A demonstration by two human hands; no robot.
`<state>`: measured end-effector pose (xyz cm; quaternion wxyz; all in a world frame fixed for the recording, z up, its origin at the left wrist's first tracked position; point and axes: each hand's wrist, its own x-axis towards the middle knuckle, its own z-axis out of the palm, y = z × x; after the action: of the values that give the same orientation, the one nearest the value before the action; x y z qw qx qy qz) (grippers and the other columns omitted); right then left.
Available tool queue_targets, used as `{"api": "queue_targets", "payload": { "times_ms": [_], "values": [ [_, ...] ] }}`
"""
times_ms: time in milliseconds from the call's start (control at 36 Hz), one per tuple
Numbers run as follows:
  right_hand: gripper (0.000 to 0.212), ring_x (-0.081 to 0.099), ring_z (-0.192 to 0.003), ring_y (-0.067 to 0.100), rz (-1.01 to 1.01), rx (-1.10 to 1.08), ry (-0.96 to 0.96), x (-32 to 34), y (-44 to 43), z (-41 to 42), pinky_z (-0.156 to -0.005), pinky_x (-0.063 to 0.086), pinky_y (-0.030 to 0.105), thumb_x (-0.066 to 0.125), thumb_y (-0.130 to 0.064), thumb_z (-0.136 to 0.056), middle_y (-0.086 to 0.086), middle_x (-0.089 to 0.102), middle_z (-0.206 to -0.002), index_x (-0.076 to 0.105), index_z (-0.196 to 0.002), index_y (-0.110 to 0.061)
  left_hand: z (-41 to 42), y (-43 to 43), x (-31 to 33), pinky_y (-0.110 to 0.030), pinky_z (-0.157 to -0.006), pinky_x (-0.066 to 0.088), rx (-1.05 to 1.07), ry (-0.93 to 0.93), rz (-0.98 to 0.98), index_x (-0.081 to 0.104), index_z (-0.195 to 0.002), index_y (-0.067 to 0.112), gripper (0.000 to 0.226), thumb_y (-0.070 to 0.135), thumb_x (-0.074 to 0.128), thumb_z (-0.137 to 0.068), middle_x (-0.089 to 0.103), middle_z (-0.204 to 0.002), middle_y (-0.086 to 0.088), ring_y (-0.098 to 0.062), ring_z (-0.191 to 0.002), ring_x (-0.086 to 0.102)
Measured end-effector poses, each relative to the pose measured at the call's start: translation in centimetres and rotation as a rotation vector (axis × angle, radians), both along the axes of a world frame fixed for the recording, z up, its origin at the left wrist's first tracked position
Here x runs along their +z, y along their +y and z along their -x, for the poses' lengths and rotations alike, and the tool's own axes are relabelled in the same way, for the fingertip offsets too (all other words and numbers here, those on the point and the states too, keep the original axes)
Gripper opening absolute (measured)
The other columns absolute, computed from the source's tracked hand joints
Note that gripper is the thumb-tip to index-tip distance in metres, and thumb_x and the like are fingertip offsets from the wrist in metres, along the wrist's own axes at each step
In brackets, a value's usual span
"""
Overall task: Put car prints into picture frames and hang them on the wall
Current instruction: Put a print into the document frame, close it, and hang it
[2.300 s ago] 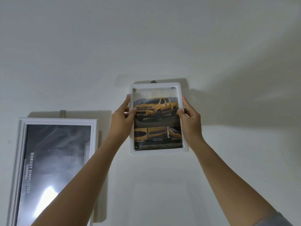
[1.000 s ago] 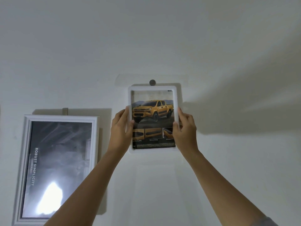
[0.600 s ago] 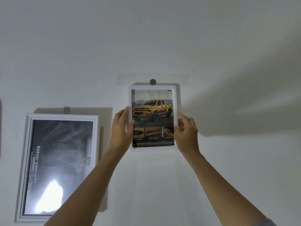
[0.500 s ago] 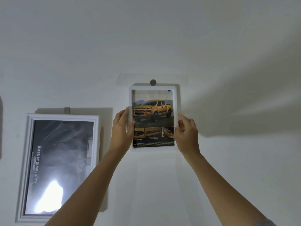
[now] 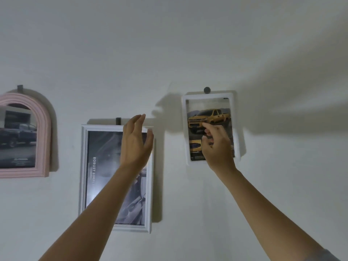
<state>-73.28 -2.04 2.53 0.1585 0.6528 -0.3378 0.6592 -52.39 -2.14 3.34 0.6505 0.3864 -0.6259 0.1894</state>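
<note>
The left hand (image 5: 136, 142) is raised, fingers straight and spread, released, left of the small white rectangular frame holding a yellow pickup print (image 5: 208, 112). The right hand (image 5: 216, 146) hovers before that frame's lower half, forefinger out, grasping nothing. The frame hangs upright, long axis vertical, truck nose leftward.

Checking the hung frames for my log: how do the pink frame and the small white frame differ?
Pink frame is arched; small white frame is rectangular. Pink frame holds a dark car print; small white frame a yellow car print. Both hang on the wall.
</note>
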Motion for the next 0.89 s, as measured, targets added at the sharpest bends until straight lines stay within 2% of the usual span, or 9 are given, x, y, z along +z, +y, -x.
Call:
{"api": "queue_targets", "payload": {
  "times_ms": [167,250,361,472,583,694,778,833,889],
  "values": [
    [0.04,0.053,-0.106,0.013,-0.088,0.056,0.009,-4.9,0.1,-8.0,-0.091,0.051,0.031,0.052,-0.007,-0.089,0.006,0.054,-0.116,0.052,-0.128,-0.015,-8.4,0.1,-4.7,-0.046,-0.109,0.031,0.181,0.065,-0.137,0.031,-0.143,0.015,0.057,0.036,0.041,-0.09,0.031,-0.146,-0.009,-0.026,-0.133,0.029],
    [0.046,0.053,-0.111,0.016,-0.159,0.051,-0.015,-7.9,-0.5,-11.6,-0.092,0.051,0.034,0.056,-0.012,-0.089,0.006,0.051,-0.126,0.045,-0.133,-0.02,-12.2,-0.4,-7.8,-0.05,-0.111,0.027,0.2,0.126,-0.249,0.02,-0.147,0.021,0.06,0.035,0.045,-0.094,0.02,-0.151,-0.006,-0.026,-0.138,0.02],
    [0.054,0.05,-0.118,0.027,-0.223,0.078,-0.075,-11.0,-1.4,-14.0,-0.092,0.051,0.043,0.052,-0.015,-0.092,0.011,0.044,-0.133,0.031,-0.141,-0.023,-14.7,-0.9,-10.7,-0.05,-0.109,0.026,0.165,0.152,-0.323,0.015,-0.148,0.02,0.062,0.042,0.04,-0.095,0.02,-0.15,-0.009,-0.027,-0.136,0.02],
    [0.052,0.052,-0.111,0.018,-0.249,0.12,-0.186,-12.4,-1.9,-16.5,-0.09,0.04,0.011,0.049,-0.01,-0.093,0.011,0.045,-0.127,0.031,-0.142,-0.019,-16.6,-1.9,-12.5,-0.033,-0.104,0.025,0.017,0.103,-0.293,0.015,-0.148,0.018,0.059,0.038,0.037,-0.096,0.026,-0.143,-0.008,-0.021,-0.131,0.021],
    [0.052,0.038,-0.119,0.001,-0.243,0.153,-0.286,-12.9,-2.8,-18.0,-0.097,0.03,0.008,0.044,-0.003,-0.094,-0.007,0.039,-0.129,0.03,-0.142,-0.017,-16.9,-3.3,-13.3,-0.03,-0.103,0.03,-0.107,0.116,-0.254,0.013,-0.148,0.024,0.057,0.026,0.042,-0.098,0.024,-0.14,0.003,-0.013,-0.126,0.021],
    [0.05,0.033,-0.119,-0.01,-0.22,0.165,-0.368,-13.0,-3.0,-19.1,-0.093,0.026,-0.004,0.041,0.0,-0.095,-0.012,0.036,-0.129,0.03,-0.142,-0.014,-16.9,-3.9,-13.4,-0.028,-0.106,0.027,-0.177,0.187,-0.246,0.013,-0.148,0.023,0.057,0.022,0.042,-0.098,0.026,-0.14,0.001,-0.015,-0.128,0.022],
    [0.048,0.032,-0.117,-0.017,-0.192,0.168,-0.394,-13.2,-2.5,-19.3,-0.099,0.03,0.004,0.041,-0.001,-0.096,-0.016,0.036,-0.129,0.032,-0.14,-0.017,-17.0,-3.6,-13.4,-0.028,-0.106,0.031,-0.256,0.229,-0.243,0.016,-0.147,0.025,0.058,0.02,0.045,-0.097,0.026,-0.139,0.003,-0.016,-0.129,0.026],
    [0.048,0.037,-0.123,-0.004,-0.192,0.18,-0.403,-13.3,-1.8,-19.5,-0.105,0.034,0.018,0.042,-0.003,-0.096,-0.02,0.036,-0.13,0.032,-0.14,-0.018,-17.3,-3.2,-13.4,-0.033,-0.107,0.036,-0.269,0.238,-0.25,0.016,-0.147,0.025,0.059,0.02,0.045,-0.097,0.026,-0.138,0.004,-0.018,-0.129,0.028],
    [0.048,0.042,-0.125,0.009,-0.203,0.208,-0.404,-13.2,-0.7,-19.5,-0.106,0.036,0.025,0.044,-0.004,-0.095,-0.016,0.038,-0.134,0.033,-0.139,-0.019,-17.6,-2.5,-13.4,-0.036,-0.107,0.037,-0.261,0.227,-0.25,0.015,-0.147,0.025,0.059,0.019,0.046,-0.097,0.026,-0.138,0.003,-0.019,-0.128,0.029]
  ]
}}
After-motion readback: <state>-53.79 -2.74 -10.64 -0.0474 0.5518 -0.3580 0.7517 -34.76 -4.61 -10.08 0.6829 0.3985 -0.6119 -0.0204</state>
